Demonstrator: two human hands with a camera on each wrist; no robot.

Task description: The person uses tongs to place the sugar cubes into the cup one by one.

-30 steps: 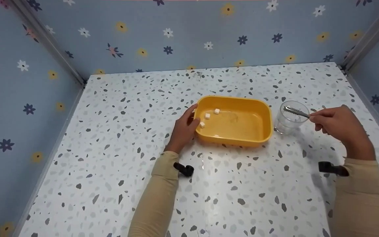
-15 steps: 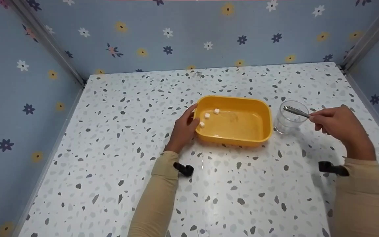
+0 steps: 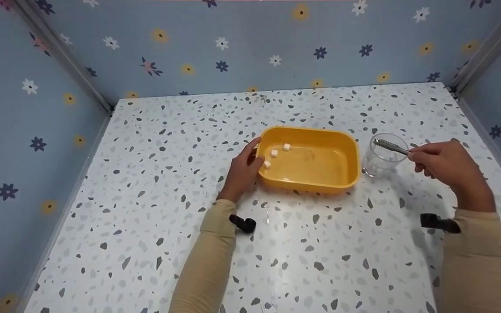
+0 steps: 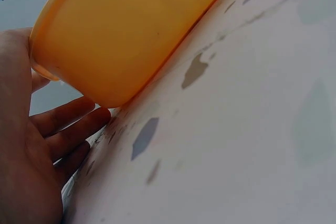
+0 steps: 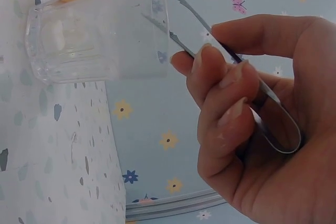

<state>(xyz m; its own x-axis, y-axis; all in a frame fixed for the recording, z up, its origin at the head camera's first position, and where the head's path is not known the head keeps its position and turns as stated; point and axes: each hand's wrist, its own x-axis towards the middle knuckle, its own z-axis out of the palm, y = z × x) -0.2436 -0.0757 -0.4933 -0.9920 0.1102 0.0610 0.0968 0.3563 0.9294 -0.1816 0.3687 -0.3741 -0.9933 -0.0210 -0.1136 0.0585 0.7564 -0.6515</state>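
Observation:
My left hand [image 3: 241,174] holds the left end of a yellow plastic tub [image 3: 315,188], thumb over the rim. In the left wrist view its other fingers touch the outer wall near the base. Several small white cubes, among them one cube [image 3: 286,147], lie at the tub's left side. My right hand [image 3: 448,167] pinches metal tongs [image 3: 392,146] with serrated arms, their tips over the mouth of a clear glass [image 3: 379,167]. In the right wrist view the tong tips are apart with nothing between them. A whitish shape [image 5: 55,35] shows through the glass near its base.
The glass stands just right of the tub on a white speckled tabletop [image 3: 146,226]. Blue flowered panels [image 3: 250,48] enclose the back and both sides. Black wrist cameras sit on both sleeves, the right one [image 3: 439,222] below the hand.
The tongs have shifted very slightly left over the glass, their arms a little wider apart. The left hand, tub and cubes stay where they were.

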